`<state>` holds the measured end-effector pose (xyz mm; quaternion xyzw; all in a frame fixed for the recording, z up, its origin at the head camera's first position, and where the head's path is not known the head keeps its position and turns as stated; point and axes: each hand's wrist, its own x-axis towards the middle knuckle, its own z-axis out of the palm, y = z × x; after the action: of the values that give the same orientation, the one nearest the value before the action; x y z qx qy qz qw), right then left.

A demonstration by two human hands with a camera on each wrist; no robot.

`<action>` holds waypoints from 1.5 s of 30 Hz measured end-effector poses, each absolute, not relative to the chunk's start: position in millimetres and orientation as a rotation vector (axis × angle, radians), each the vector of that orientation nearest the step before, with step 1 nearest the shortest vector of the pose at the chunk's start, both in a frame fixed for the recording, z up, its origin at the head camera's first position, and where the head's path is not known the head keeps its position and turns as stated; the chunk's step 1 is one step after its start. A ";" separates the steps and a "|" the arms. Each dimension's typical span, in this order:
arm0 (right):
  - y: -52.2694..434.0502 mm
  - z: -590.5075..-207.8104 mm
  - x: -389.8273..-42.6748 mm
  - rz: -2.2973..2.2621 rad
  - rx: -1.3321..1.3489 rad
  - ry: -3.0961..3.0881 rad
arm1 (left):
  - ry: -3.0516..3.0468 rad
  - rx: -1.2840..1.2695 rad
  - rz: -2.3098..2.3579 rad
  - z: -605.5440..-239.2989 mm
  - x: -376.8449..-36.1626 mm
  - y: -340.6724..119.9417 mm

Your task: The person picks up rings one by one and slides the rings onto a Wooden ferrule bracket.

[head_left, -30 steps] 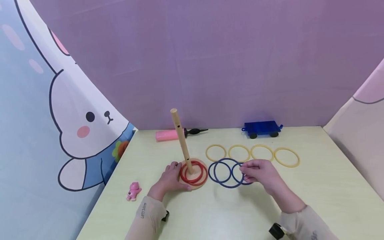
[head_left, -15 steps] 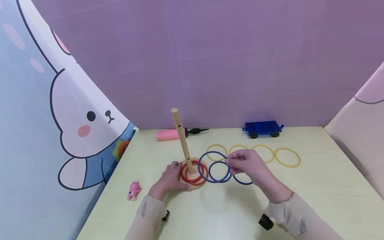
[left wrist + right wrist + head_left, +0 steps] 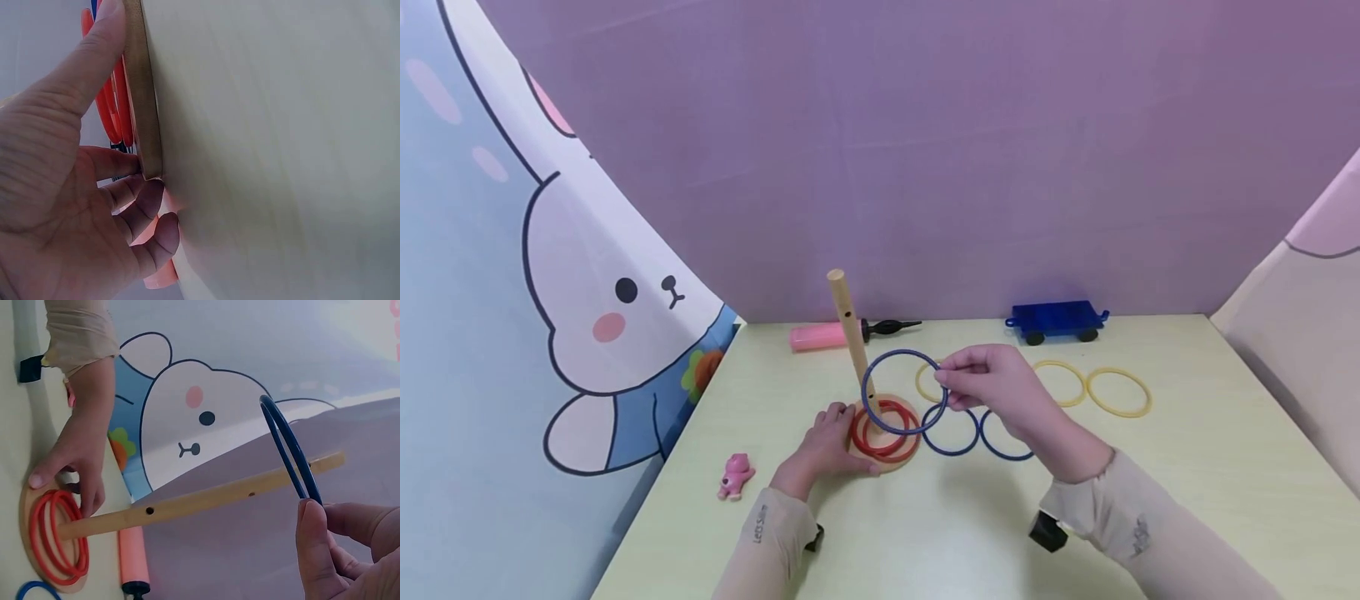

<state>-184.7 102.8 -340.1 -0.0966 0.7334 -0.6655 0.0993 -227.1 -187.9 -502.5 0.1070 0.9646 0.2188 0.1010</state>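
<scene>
Purple walls and a rabbit-print curtain (image 3: 587, 317) close in a pale green table (image 3: 925, 533). Above it the right hand (image 3: 1000, 392) pinches a blue ring (image 3: 904, 392) by its right edge, holding it in the air beside the peg (image 3: 853, 350), whose top it has not cleared. It looks thin, light and stiff, easiest held at the rim as now. The left hand (image 3: 823, 446) lies with fingers resting against the wooden base (image 3: 891, 462), where 2 red rings (image 3: 880, 433) sit. 2 more blue rings (image 3: 977, 433) lie flat just right of the base, yellow rings (image 3: 1116, 392) behind them. A pink pump (image 3: 820, 336), blue cart (image 3: 1056, 321) and pink toy (image 3: 733, 477) sit apart.
</scene>
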 end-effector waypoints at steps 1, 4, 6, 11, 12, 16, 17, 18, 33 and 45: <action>100.5 -336.9 -185.5 -1.974 -0.295 2.169 | 2.849 0.318 0.653 -502.5 -227.3 -188.0; 93.5 -326.6 -188.2 -1.993 -0.313 2.167 | 2.848 0.323 0.657 -503.2 -227.6 -188.8; 89.1 -319.1 -189.5 -2.002 -0.324 2.175 | 2.846 0.323 0.655 -504.5 -228.2 -189.4; 80.5 -301.8 -191.4 -2.045 -0.322 2.176 | 2.837 0.319 0.644 -506.8 -230.3 -190.1; 79.4 -298.8 -191.7 -2.054 -0.319 2.173 | 2.834 0.317 0.645 -506.7 -230.6 -190.1; 75.1 -285.5 -191.6 -2.085 -0.301 2.177 | 2.832 0.322 0.654 -505.3 -230.4 -189.8; 73.8 -282.5 -192.0 -2.097 -0.299 2.176 | 2.833 0.323 0.659 -504.7 -230.1 -189.8; 72.4 -279.3 -192.4 -2.114 -0.296 2.169 | 2.834 0.319 0.657 -504.2 -229.9 -189.5; 49.5 -265.1 -206.5 -2.370 -0.277 2.042 | 2.842 0.320 0.657 -507.6 -228.1 -190.0; 41.6 -277.0 -215.2 -2.360 -0.166 2.063 | 2.850 0.349 0.671 -504.6 -225.6 -192.2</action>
<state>-215.2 41.6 -277.0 -0.0528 0.6572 -0.7518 0.0014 -225.6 -192.2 -504.6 0.1176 0.9621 0.2266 0.0961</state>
